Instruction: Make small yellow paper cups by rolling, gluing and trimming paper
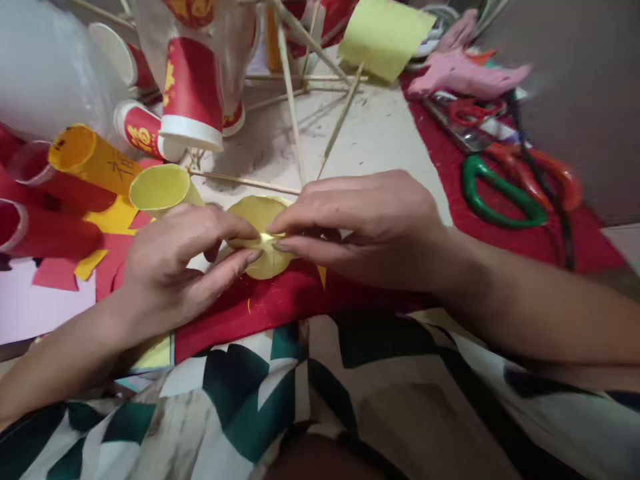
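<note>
Between my two hands is a round piece of yellow paper (269, 263), creased and bunched up at its middle. My left hand (193, 250) pinches it from the left with thumb and forefinger. From the right, my right hand (363, 230) grips the same crease with its thumb and fingers. The other fingers of both hands are partly hidden. Just beyond my left hand stands a yellow paper tube (163, 187) with its open end up. Red cloth (295, 293) lies beneath the paper.
Red paper cups (193, 90) hang from a frame of thin wooden sticks (290, 100). Orange (95, 160) and red tubes (50, 227) lie at left among paper scraps. Green-handled scissors (500, 193) and a pink glue gun (465, 73) are at right. A yellow sheet (385, 37) sits at the back.
</note>
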A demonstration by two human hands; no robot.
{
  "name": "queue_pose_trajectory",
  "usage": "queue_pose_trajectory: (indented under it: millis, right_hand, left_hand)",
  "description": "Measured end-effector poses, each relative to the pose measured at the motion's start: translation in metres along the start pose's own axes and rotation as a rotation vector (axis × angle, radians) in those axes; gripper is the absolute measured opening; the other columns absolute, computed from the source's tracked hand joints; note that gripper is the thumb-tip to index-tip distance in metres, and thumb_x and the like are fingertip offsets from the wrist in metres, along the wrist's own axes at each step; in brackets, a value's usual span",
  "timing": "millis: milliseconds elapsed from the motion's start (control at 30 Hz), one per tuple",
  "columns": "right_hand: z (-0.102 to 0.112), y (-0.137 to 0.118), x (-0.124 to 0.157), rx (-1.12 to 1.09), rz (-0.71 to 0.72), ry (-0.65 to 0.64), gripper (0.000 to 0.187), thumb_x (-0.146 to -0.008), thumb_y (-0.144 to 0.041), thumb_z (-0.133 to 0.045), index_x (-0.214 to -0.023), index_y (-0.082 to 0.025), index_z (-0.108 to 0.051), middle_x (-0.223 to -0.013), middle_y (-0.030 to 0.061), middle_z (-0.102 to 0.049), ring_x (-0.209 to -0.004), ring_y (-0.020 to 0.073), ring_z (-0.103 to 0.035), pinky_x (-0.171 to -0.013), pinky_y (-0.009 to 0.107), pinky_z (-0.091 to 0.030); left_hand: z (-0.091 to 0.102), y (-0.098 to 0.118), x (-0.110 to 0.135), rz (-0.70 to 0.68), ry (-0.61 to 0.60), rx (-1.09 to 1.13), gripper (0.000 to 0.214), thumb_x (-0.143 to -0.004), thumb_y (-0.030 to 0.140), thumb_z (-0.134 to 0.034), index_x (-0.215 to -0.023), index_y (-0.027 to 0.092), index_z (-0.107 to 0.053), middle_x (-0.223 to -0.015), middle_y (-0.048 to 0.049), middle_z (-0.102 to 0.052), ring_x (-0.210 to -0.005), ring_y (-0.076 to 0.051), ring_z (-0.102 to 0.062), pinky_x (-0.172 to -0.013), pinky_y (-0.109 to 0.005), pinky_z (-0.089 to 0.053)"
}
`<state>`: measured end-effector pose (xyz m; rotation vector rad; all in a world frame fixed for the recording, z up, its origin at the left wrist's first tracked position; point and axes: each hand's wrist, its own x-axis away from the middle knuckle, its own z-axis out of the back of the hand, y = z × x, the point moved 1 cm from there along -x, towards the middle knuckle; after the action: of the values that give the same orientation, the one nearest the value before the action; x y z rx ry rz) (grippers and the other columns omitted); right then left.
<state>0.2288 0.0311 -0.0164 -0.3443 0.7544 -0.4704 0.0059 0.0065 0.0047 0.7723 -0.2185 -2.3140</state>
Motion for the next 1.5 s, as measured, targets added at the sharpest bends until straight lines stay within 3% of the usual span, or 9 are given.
queue_pose_trajectory:
  millis: [133, 233, 600, 933, 1100, 1200, 1500]
  right_hand:
    - [0.003, -0.001, 0.000, 0.011, -0.004, -0.009, 0.015, -0.100, -0.025, -0.060, -0.094, -0.021, -0.074, -0.086, -0.0006, -0.076, -0.084, 0.0107, -0.072, -0.075, 0.021, -0.055]
    - [0.002, -0.001, 0.000, 0.019, -0.004, -0.017, 0.016, -0.100, -0.027, -0.061, -0.093, -0.022, -0.074, -0.085, -0.0004, -0.076, -0.082, 0.0105, -0.071, -0.074, 0.021, -0.054]
    - [0.000, 0.000, 0.001, 0.076, 0.015, -0.073, 0.027, -0.104, -0.027, -0.051, -0.088, -0.020, -0.071, -0.081, 0.0007, -0.072, -0.075, 0.0110, -0.065, -0.066, 0.023, -0.048]
    - [0.002, 0.003, 0.001, 0.062, 0.077, -0.186, 0.028, -0.106, -0.029, -0.045, -0.095, -0.019, -0.068, -0.089, 0.0020, -0.070, -0.086, 0.0128, -0.066, -0.070, 0.025, -0.046]
    - [0.001, 0.005, 0.001, 0.039, 0.071, -0.156, 0.027, -0.107, -0.029, -0.046, -0.097, -0.020, -0.069, -0.095, 0.0014, -0.071, -0.091, 0.0124, -0.066, -0.072, 0.024, -0.048]
    - [-0.001, 0.005, 0.002, 0.028, 0.059, -0.139, 0.027, -0.107, -0.032, -0.046, -0.101, -0.019, -0.069, -0.098, 0.0023, -0.072, -0.094, 0.0126, -0.066, -0.077, 0.025, -0.050]
    - [0.004, 0.004, 0.003, 0.088, 0.068, -0.188, 0.031, -0.107, -0.033, -0.044, -0.094, -0.021, -0.069, -0.092, 0.0017, -0.074, -0.089, 0.0132, -0.068, -0.072, 0.026, -0.051]
  left_hand:
    - [0.001, 0.005, 0.002, 0.034, -0.029, -0.076, 0.005, -0.095, 0.021, -0.067, -0.099, 0.023, -0.064, -0.074, 0.0033, -0.066, -0.063, -0.012, -0.060, -0.060, -0.031, -0.048]
    - [0.000, 0.004, 0.001, -0.038, 0.014, -0.073, 0.008, -0.091, 0.019, -0.072, -0.096, 0.019, -0.066, -0.073, 0.0029, -0.067, -0.063, -0.011, -0.061, -0.059, -0.028, -0.048]
    - [-0.001, 0.008, -0.001, -0.013, -0.005, -0.009, 0.006, -0.092, 0.016, -0.070, -0.092, 0.020, -0.065, -0.071, 0.0055, -0.065, -0.057, -0.008, -0.055, -0.059, -0.026, -0.046]
    - [0.002, 0.012, -0.002, 0.047, -0.064, 0.055, 0.016, -0.091, 0.010, -0.069, -0.090, 0.024, -0.061, -0.076, 0.0043, -0.066, -0.071, -0.012, -0.064, -0.065, -0.029, -0.051]
    - [0.004, 0.011, 0.001, 0.099, -0.076, 0.012, 0.013, -0.091, 0.015, -0.070, -0.088, 0.025, -0.062, -0.091, 0.0016, -0.067, -0.081, -0.012, -0.065, -0.066, -0.028, -0.052]
    - [0.005, 0.011, 0.002, 0.055, -0.077, -0.035, 0.009, -0.092, 0.019, -0.070, -0.089, 0.024, -0.063, -0.093, 0.0009, -0.068, -0.081, -0.013, -0.066, -0.068, -0.028, -0.052]
    - [0.003, 0.009, 0.001, 0.010, -0.108, -0.086, 0.007, -0.094, 0.021, -0.069, -0.091, 0.023, -0.063, -0.094, 0.0006, -0.072, -0.087, -0.015, -0.070, -0.069, -0.029, -0.050]
